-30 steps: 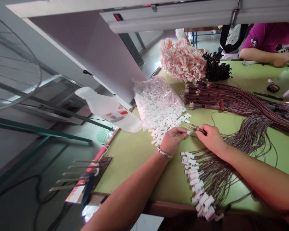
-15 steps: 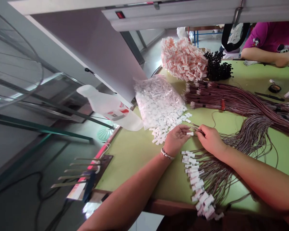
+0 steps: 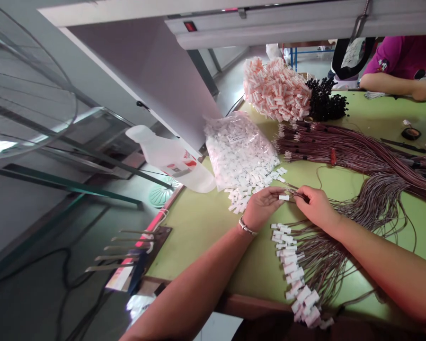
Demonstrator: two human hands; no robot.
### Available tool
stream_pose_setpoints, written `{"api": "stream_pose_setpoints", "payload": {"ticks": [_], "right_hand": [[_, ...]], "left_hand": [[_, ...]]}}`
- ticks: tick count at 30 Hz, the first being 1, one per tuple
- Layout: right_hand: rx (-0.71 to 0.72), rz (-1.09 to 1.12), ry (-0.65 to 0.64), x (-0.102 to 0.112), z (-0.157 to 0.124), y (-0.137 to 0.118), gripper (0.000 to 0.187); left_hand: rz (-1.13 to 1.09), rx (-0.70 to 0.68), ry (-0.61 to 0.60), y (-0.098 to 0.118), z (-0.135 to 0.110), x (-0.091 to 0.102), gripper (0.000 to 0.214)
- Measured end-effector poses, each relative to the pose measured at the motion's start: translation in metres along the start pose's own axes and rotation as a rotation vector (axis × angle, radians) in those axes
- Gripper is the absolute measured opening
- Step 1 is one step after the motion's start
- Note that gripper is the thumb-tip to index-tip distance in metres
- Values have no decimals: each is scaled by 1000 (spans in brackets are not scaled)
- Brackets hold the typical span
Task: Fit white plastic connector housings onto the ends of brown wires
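My left hand [image 3: 261,207] pinches a small white connector [image 3: 284,197] over the green table [image 3: 199,227]. My right hand [image 3: 314,206] is closed on the thin brown wires [image 3: 298,193] that meet that connector. The two hands almost touch. Below them lies a fan of wires with white connectors fitted on their ends [image 3: 291,270]. Loose white connectors [image 3: 248,189] spill from a clear bag [image 3: 236,147] just beyond my left hand.
Long bundles of brown wire [image 3: 358,156] cross the table to the right. A pink-white heap of parts [image 3: 273,90] and black parts [image 3: 326,99] lie at the far end. A white bottle [image 3: 170,158] overhangs the left edge. Another person's arm [image 3: 397,83] rests at the far right.
The connector has come free between my fingertips and sits a little further right against the wire ends. The view has shifted slightly; both hands stay in the same place.
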State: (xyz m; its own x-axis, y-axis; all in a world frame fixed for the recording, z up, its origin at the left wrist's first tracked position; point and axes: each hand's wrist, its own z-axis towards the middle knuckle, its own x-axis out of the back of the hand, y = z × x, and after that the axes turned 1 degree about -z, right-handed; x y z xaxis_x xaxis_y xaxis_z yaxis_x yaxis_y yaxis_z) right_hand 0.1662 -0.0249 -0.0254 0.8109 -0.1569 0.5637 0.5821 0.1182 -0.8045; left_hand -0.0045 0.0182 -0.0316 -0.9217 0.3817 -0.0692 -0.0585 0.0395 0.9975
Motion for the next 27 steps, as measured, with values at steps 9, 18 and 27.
{"api": "stream_pose_setpoints", "payload": {"ticks": [9,18,27], "right_hand": [[91,-139,-62,3,-3,-3,11],[134,-175,-117,2,-5,-7,10],[120,-198,-154,1,-5,-5,11]], "left_hand": [[134,119,37,5,-1,-1,20],[12,229,-90,8,0,-3,22],[73,266,-75,13,-3,-10,11]]}}
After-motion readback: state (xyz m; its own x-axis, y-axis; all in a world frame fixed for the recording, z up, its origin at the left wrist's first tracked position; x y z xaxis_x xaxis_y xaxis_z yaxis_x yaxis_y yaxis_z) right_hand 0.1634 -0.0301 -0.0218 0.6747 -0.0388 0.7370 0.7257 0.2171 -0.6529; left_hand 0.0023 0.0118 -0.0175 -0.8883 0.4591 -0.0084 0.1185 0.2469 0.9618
